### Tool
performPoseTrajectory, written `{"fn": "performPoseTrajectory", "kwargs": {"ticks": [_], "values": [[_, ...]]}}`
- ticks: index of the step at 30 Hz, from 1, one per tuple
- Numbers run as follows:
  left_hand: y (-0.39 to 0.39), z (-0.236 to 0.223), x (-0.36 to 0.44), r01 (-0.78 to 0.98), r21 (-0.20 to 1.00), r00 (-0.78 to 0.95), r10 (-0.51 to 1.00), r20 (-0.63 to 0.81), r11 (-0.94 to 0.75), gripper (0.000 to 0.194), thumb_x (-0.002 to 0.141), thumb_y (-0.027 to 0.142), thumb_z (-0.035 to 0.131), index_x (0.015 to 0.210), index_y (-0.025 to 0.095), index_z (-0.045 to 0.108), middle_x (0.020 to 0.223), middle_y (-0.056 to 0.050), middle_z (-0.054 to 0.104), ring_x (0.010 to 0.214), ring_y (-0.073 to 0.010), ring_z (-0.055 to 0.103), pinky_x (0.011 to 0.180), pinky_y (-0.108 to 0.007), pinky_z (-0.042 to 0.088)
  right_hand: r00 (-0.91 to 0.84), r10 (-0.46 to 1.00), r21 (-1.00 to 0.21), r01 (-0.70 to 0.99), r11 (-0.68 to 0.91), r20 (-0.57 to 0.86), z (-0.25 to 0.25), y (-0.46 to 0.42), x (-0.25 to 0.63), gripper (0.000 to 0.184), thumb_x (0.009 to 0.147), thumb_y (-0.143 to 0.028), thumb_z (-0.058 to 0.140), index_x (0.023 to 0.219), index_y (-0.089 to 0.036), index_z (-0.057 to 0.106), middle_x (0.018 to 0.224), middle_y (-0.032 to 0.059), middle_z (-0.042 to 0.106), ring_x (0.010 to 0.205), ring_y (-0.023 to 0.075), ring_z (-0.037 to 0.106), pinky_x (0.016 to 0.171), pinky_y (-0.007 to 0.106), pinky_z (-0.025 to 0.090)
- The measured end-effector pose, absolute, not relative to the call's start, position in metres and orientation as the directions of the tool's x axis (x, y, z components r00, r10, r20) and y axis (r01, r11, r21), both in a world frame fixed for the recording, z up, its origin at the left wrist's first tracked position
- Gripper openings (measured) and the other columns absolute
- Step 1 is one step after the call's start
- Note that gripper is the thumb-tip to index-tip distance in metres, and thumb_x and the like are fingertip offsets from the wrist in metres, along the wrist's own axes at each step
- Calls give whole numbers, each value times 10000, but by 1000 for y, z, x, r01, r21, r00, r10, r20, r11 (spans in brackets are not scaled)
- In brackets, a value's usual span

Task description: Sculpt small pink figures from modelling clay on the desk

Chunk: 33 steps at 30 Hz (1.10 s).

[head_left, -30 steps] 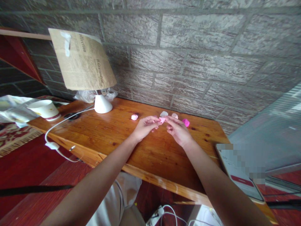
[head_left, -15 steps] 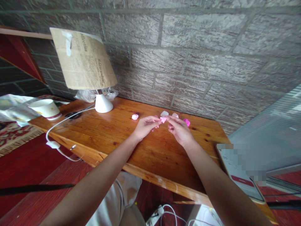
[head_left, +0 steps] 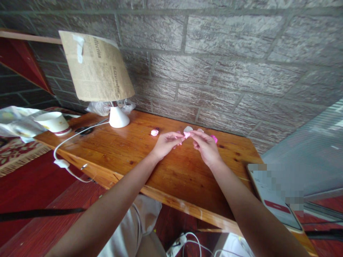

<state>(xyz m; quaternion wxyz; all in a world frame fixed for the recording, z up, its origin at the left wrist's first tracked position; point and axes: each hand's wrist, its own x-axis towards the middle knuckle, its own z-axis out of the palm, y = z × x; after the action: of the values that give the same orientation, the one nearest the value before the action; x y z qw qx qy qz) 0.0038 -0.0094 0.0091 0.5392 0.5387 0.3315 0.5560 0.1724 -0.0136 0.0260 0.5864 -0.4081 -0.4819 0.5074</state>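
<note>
Between my two hands is a small light-pink petal-like piece (head_left: 187,135), pinched by the fingertips of both. My left hand (head_left: 165,145) grips its left side, with another bit of pink showing behind those fingers. My right hand (head_left: 207,147) holds the right side between thumb and forefinger. Just behind lie a whitish petal-like piece (head_left: 188,129) and a pale pink one (head_left: 200,130), partly hidden by my right hand. A bright pink piece (head_left: 214,138) rests right of that hand. To the left sits a small crumpled pink flower-like piece (head_left: 154,132).
The wooden desk (head_left: 184,178) runs along a brick wall. A lamp (head_left: 119,117), a paper cup (head_left: 55,124) and dark-handled scissors (head_left: 85,131) stand or lie at left, with a white cord (head_left: 61,163) hanging over the edge. A tablet (head_left: 278,200) lies at right.
Both hands stay in nearly the same place. My right fingers have shifted slightly over the pink piece, and its visible shape differs a little. The view has moved very slightly.
</note>
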Motion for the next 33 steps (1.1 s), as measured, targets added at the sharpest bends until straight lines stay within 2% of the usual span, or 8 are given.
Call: {"fn": "performPoseTrajectory", "kwargs": {"ticks": [5, 9, 13, 33], "values": [[-9, 8, 4, -261, 943, 153, 956, 250, -205, 313, 661, 376, 861, 835, 141, 748, 702, -47, 706, 622, -122, 586, 505, -221, 330, 32, 977, -960, -179, 213, 211, 27, -15, 173, 250, 627, -451, 864, 788, -271, 798, 661, -17, 607, 513, 72, 419, 465, 251, 257], [-8, 7, 4, -267, 938, 146, 953, 264, -219, 303, 669, 386, 857, 813, 143, 749, 693, -48, 705, 613, -120, 577, 504, -223, 323, 53, 975, -960, -170, 223, 217, 28, -15, 172, 235, 629, -437, 860, 783, -271, 796, 714, -11, 634, 513, 71, 416, 469, 252, 264], [-8, 8, 4, -264, 938, 152, 951, 270, -225, 303, 659, 385, 863, 813, 146, 756, 685, -45, 700, 610, -125, 582, 507, -228, 331, 39, 975, -964, -151, 220, 217, 27, -15, 172, 221, 643, -423, 849, 792, -268, 802, 667, -13, 614, 513, 81, 413, 475, 257, 267], [-9, 8, 2, -267, 937, 155, 949, 273, -226, 294, 645, 368, 870, 819, 147, 781, 680, -42, 711, 594, -116, 583, 501, -220, 334, 33, 976, -970, -103, 219, 216, 23, -13, 174, 296, 637, -420, 846, 862, -231, 813, 702, -5, 670, 511, 78, 437, 475, 248, 293]]}}
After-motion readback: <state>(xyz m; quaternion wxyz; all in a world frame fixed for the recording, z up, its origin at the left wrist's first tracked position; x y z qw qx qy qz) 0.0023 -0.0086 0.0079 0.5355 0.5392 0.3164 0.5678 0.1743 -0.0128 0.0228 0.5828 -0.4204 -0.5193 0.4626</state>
